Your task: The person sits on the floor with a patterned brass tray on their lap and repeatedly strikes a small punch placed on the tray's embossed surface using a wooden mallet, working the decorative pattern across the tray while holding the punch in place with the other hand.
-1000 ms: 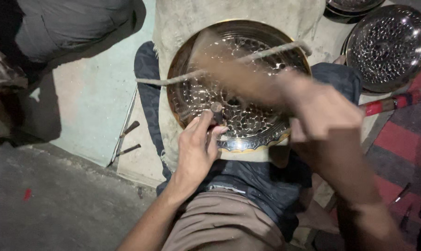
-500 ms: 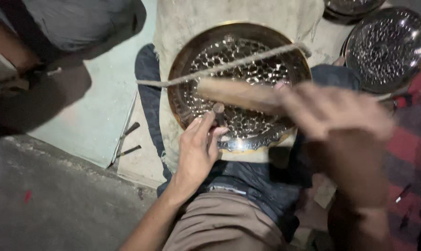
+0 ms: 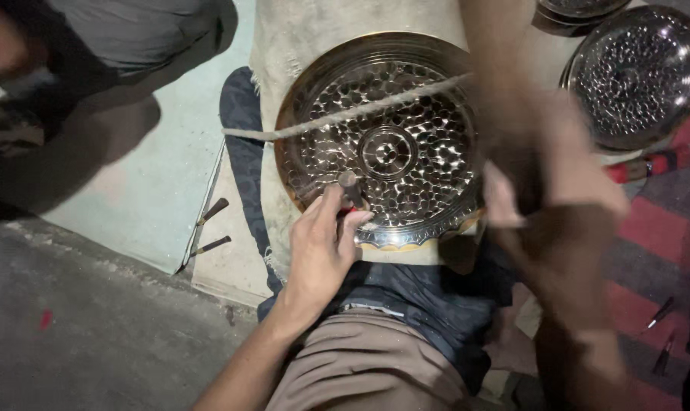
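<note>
A: Left hand?
B: Curled around a short metal punch, thumb and fingertips pinching its shaft. Punch nearly upright, tip set on the hammered metal plate, just above the fingers, near the plate's lower-left rim.

A: And the plate itself?
B: Round, shiny, dimpled all over, with a ringed boss at the centre, up and right of the left fingertips. Lying flat on a pale cloth over the lap, scalloped lower rim just right of the left knuckles.

A: Right hand?
B: Heavily blurred, raised beside the plate's right edge. Appears closed around something pale, but cannot tell what, nor exactly how the fingers sit. Well apart from the left fingers, across the plate's lower rim.

A: Anything crossing the plate?
B: A taut string, slanting from left of the plate up toward the right, above the punch and the left fingertips, passing over the dimpled face.

A: Nearby?
B: A second dimpled plate far beyond the right hand, top right. Two slim dark-handled tools on the mat left of the left wrist. Red striped cloth below and right of the right hand. Another person's dark clothing top left, well away from both hands.
</note>
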